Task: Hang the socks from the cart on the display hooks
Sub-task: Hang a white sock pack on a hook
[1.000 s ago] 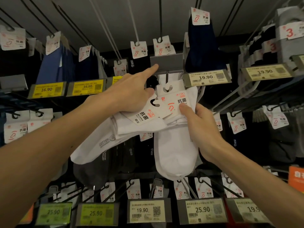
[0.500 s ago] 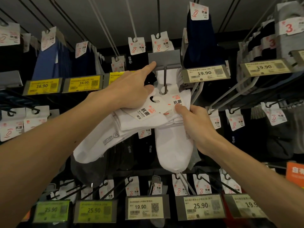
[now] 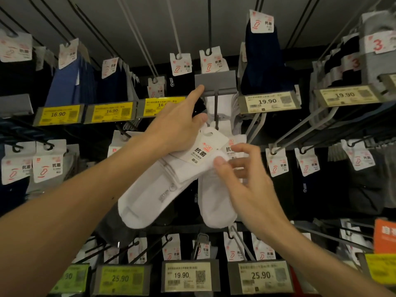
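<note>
My left hand (image 3: 177, 127) grips a bundle of white socks (image 3: 154, 189) by its card header (image 3: 204, 152), and its index finger points up and touches a blank grey label holder (image 3: 216, 81). Under that holder a dark display hook (image 3: 216, 114) sticks out. Another white sock pair (image 3: 216, 202) hangs straight down from the hook area, behind the bundle. My right hand (image 3: 246, 181) is at that pair's card, with fingers spread and only the fingertips brushing it. The cart is out of view.
Rows of hooks carry blue, black, grey and white socks on all sides. Price labels run in strips: yellow 16.90 labels (image 3: 57, 114) at left, a 19.90 label (image 3: 267, 101) at right, and a 25.90 label (image 3: 260, 275) below. Long hook rods (image 3: 246, 245) jut toward me.
My right hand has let go of the white pair it was pinching, opened its fingers and dropped slightly down and right. The pair now hangs by itself. My left hand keeps the bundle.
</note>
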